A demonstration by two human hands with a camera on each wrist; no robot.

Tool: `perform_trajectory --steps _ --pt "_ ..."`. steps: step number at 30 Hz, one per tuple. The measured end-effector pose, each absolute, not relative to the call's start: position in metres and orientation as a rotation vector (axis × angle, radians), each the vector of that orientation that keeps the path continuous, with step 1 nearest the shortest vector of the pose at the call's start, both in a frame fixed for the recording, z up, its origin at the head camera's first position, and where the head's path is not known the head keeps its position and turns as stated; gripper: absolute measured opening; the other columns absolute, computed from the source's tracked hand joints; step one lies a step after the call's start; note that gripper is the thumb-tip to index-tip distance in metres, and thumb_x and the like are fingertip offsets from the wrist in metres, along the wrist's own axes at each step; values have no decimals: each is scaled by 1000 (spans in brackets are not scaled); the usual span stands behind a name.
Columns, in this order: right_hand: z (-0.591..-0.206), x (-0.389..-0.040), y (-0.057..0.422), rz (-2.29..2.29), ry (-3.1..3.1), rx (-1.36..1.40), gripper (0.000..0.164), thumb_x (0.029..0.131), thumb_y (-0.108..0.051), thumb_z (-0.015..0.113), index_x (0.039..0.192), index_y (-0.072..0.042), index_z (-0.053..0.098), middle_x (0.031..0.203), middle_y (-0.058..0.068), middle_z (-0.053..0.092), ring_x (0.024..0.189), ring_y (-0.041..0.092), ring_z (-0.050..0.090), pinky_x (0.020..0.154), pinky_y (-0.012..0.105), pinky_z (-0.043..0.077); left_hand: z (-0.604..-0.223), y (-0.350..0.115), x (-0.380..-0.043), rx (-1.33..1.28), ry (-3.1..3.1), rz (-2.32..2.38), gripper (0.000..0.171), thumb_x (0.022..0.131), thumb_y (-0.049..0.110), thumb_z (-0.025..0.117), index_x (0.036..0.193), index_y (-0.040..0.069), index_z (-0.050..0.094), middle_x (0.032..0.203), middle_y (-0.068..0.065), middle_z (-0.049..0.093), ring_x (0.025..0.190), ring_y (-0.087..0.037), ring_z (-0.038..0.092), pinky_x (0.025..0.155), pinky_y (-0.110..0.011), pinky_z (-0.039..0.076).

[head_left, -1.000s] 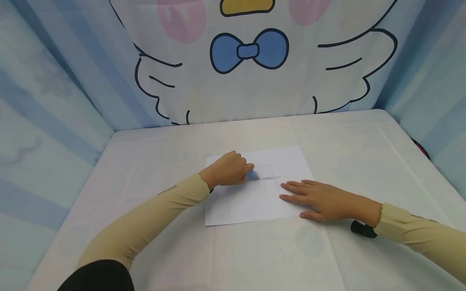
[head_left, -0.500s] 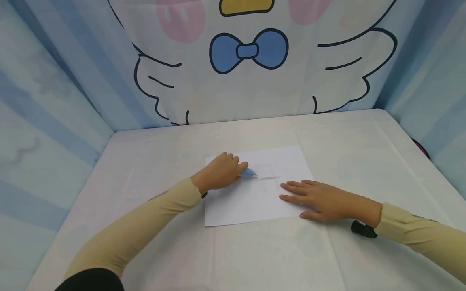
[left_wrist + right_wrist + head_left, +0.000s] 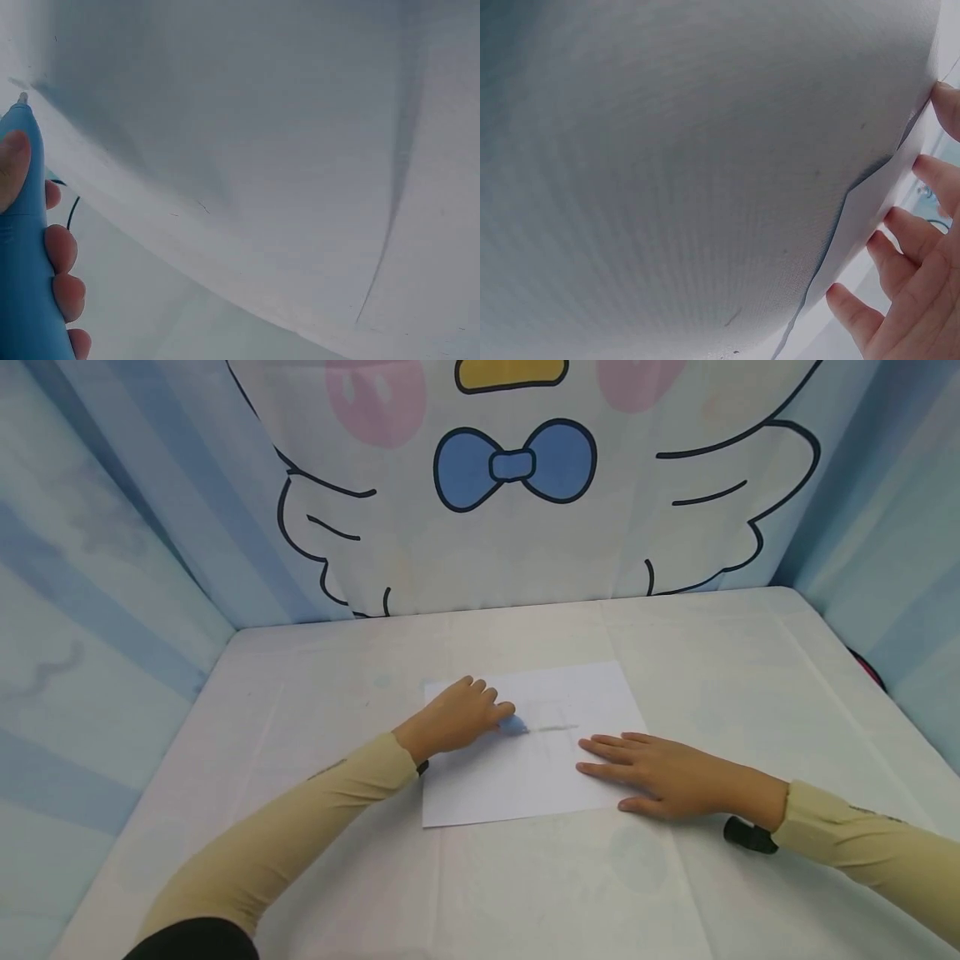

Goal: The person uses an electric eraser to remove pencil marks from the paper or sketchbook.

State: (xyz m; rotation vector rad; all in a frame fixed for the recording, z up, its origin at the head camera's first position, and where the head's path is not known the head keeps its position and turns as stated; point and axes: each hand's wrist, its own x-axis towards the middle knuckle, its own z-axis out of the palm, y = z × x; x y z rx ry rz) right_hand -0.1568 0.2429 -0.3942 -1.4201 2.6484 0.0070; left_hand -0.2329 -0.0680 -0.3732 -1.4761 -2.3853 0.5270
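Observation:
In the head view, my left hand (image 3: 457,717) grips a thick blue pen-shaped tool (image 3: 513,725). Its small pale tip points right and down at the white sheet of paper (image 3: 495,793). In the left wrist view the tool (image 3: 26,247) shows a tapered front, with the thumb along one side and fingers curled round the other. A thin greyish streak (image 3: 558,727) runs right from near the tip. My right hand (image 3: 671,777) lies flat with spread fingers on the paper's right edge. The right wrist view shows its fingertips (image 3: 840,296) on the lifted-looking paper edge.
A pale cloth covers the table (image 3: 337,677) around the paper. Behind it hangs a curtain (image 3: 405,543) with a cartoon bow tie, and blue-striped curtains (image 3: 90,610) close in both sides. A black wrist-worn device (image 3: 750,835) sits under the right wrist.
My left hand has moved slightly left with the blue tool, then its tip has come down near the streak's left end. The right hand has stayed in place.

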Motion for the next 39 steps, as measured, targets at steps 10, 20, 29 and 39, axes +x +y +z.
perform_trajectory --steps 10,20,29,39 --pt "-392 -157 242 5 2625 -1355 58 93 -42 52 146 -23 34 154 7 30 140 25 31 109 48 32 -373 -59 -233 -1477 -2410 581 19 91 31 59 106 19 58 82 -2 66 71 -18 60 69 -29 48" --pt "-391 -156 241 4 2624 -1355 58 93 -42 52 146 -23 35 154 7 30 140 25 32 109 48 33 -371 -56 -233 -1472 -2425 628 20 91 31 60 106 19 58 84 -2 68 72 -17 61 69 -28 47" --pt "-393 -157 241 -8 2605 -1301 60 93 -45 50 147 -25 32 155 5 27 141 25 30 110 48 30 -372 -53 -234 -1470 -2388 646 17 91 30 60 105 19 58 79 -1 66 67 -15 58 65 -26 44" --pt "-394 -157 241 10 2607 -1303 61 93 -46 50 147 -25 32 155 5 27 141 25 30 110 48 31 -373 -51 -234 -1474 -2354 666 17 91 30 60 104 19 58 79 -1 66 67 -15 58 65 -26 45"
